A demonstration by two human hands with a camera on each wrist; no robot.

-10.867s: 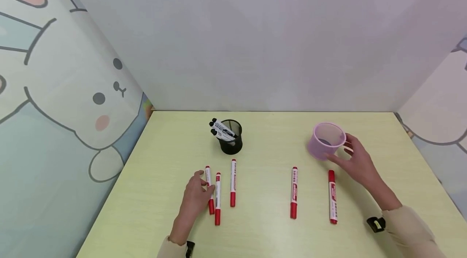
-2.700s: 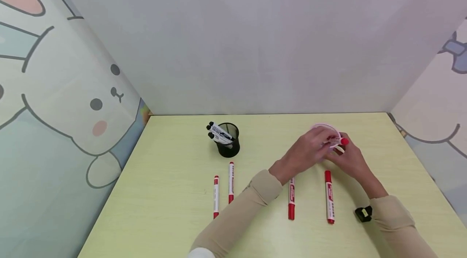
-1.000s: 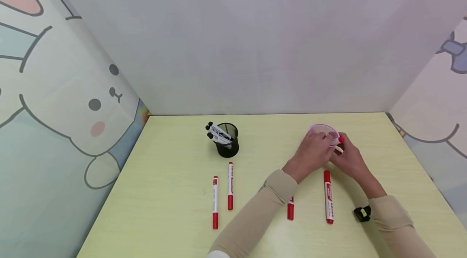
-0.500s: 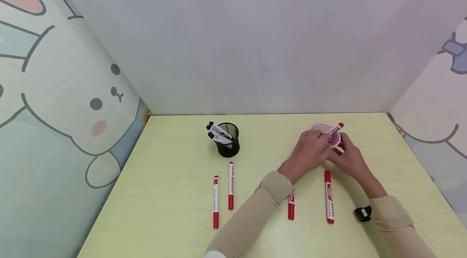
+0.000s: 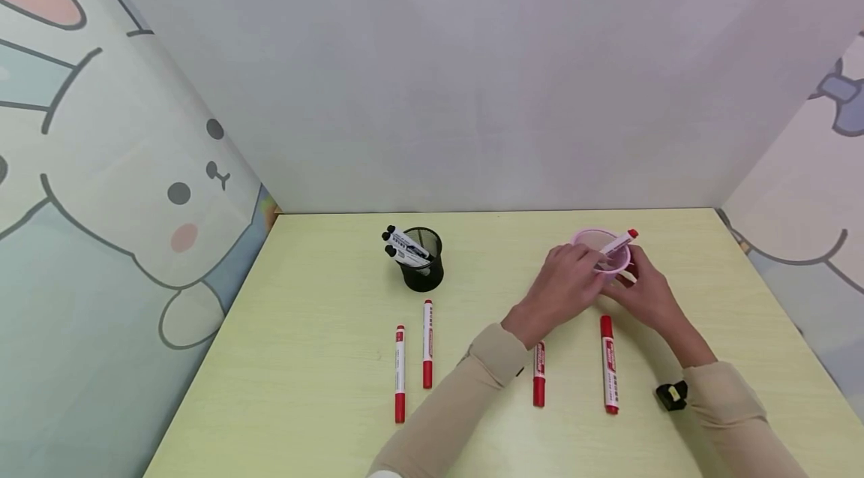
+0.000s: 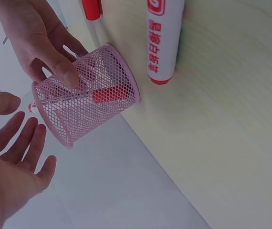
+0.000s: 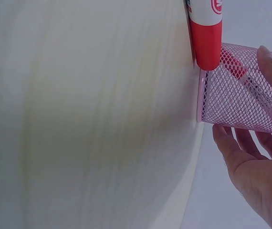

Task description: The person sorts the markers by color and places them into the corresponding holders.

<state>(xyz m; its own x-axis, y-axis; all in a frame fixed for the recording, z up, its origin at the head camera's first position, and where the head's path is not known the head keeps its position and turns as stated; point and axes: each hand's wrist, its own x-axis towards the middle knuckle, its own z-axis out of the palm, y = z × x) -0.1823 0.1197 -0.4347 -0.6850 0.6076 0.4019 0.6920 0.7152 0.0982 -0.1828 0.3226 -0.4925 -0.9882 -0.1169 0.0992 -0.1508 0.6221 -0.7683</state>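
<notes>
The left hand (image 5: 565, 283) had its fingers spread, apart from the red-capped marker (image 5: 617, 242), which stood inside the pink mesh cup (image 6: 76, 119). This marker was probably light, stiff, slightly slippery, best pinched near its protruding end. Its long axis leaned rightward, cap downward. The right hand (image 5: 646, 293) was clamped around the cup's side.

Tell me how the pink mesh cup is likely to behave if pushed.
The pink mesh cup is probably light for its size, as its walls are open mesh. It seems stiff: its rim looks round with the right hand gripping the side. Holding one leaning marker, it might slide or tip fairly easily.
</notes>
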